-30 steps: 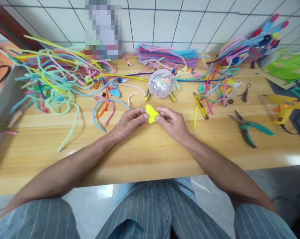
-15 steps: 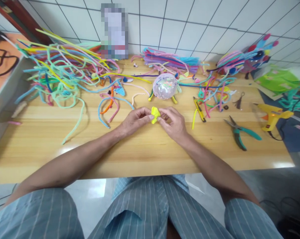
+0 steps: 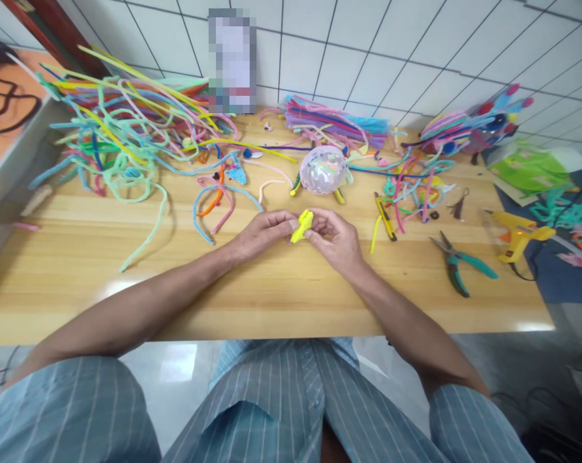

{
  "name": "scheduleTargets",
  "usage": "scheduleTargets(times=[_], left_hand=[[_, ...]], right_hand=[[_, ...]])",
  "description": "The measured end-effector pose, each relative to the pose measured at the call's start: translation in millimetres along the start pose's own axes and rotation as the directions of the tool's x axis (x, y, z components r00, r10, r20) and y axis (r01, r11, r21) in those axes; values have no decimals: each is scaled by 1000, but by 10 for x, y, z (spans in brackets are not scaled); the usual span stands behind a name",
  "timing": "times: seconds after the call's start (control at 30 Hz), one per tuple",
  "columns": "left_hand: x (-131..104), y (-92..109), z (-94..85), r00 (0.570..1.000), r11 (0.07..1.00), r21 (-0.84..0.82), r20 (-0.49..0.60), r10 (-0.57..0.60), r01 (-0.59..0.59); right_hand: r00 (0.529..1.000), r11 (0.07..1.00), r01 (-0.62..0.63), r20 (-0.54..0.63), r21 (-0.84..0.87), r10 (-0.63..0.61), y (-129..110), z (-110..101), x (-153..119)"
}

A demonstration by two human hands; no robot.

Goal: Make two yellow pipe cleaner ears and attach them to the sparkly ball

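A small yellow fuzzy piece [image 3: 301, 226] is pinched between both hands above the middle of the wooden table [image 3: 271, 296]. My left hand [image 3: 267, 234] grips it from the left with thumb and fingers. From the right, my right hand [image 3: 333, 238] holds the same piece, its fingers curled behind it. Just beyond the hands sits a clear round ball with coloured specks [image 3: 323, 170], with yellow and dark green pieces sticking out beneath it. A short yellow strip [image 3: 376, 234] and a yellow cutter [image 3: 386, 217] lie to the right of my right hand.
Tangled pipe cleaners [image 3: 127, 141] cover the back left. A pipe-cleaner bundle [image 3: 334, 121] lies at the back. Pliers [image 3: 457, 262] and a yellow glue gun [image 3: 519, 235] lie at the right. A blue curved strip [image 3: 197, 218] is left of the hands.
The yellow piece has turned between the fingers and now slants, looking longer. Both hands still hold it in nearly the same place. The camera view has shifted slightly.
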State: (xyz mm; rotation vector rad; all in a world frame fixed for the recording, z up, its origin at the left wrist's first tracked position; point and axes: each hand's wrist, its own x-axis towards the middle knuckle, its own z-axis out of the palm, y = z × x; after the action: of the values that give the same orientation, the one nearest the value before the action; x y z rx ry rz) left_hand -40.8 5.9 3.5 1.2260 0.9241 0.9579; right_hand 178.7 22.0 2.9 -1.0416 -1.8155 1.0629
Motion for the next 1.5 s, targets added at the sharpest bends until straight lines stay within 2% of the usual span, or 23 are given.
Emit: scheduleTargets(times=[0.1, 0.23, 0.63, 0.83, 0.9, 0.97, 1.07, 1.13, 1.27, 1.37, 1.5], left_hand=[[5, 0, 4, 1000, 999, -37, 12, -7, 8], [19, -23, 10, 1000, 997, -75, 9, -7, 8], [50, -70, 40, 994, 993, -115, -108, -11, -2], [43, -30, 2, 995, 999, -16, -84, -47, 45], [40, -6, -20, 992, 995, 81, -113, -47, 57], [36, 15, -40, 985, 968, 251, -170, 29, 15], [28, 23, -57, 957, 859, 507, -213, 196, -63], [21, 8, -66, 946, 799, 599, -224, 234, -55], [14, -62, -86, 940, 746, 666, -239, 244, -24], [16, -107, -98, 941, 750, 660, -228, 250, -39], [27, -131, -110, 945, 770, 635, -212, 248, -59]], right_hand=[[999, 997, -53, 7, 55, 53, -6, -5, 5], [999, 998, -35, -15, 50, 35, -12, -6, 6], [997, 990, -68, 31, 121, 65, -37, 33, -9], [1000, 997, -8, -16, 80, 10, 3, 42, -1], [1000, 998, -13, -19, 58, 14, 28, 29, 15], [999, 1000, -26, -20, 9, 26, 60, 5, 40], [998, 993, -30, -60, -110, 23, 109, -51, 83], [994, 985, -38, -106, -167, 21, 131, -95, 109], [990, 990, -79, -126, -116, 64, 167, -159, 151], [993, 993, -85, -83, -77, 79, 221, -182, 176], [996, 987, -72, -60, -147, 63, 288, -222, 202]])
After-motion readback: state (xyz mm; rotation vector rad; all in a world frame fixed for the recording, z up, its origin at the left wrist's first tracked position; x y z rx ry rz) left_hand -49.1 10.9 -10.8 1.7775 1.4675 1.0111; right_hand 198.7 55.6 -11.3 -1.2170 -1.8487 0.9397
